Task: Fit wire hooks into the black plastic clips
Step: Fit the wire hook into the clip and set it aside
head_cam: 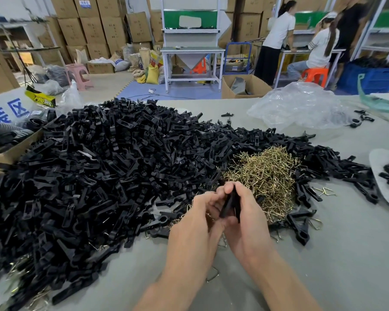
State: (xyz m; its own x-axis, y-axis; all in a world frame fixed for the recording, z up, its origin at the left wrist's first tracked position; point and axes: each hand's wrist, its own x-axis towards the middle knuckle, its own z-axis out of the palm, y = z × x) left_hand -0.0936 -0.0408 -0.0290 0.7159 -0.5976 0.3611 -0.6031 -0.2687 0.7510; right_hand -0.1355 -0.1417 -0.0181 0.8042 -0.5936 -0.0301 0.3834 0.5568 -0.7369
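Note:
A huge heap of black plastic clips (112, 167) covers the left and middle of the grey table (335, 254). A tangle of brass-coloured wire hooks (265, 173) lies at the heap's right side. Just in front of the hooks, my left hand (195, 223) and my right hand (245, 221) meet, and both grip one black clip (230, 204) between their fingers. Whether a wire hook sits in that clip is hidden by my fingers.
A cardboard box (9, 151) stands at the table's left edge and a crumpled clear plastic bag (301, 106) at the back right. A few loose hooks (323, 190) and clips lie to the right. People work at benches behind, among stacked cartons.

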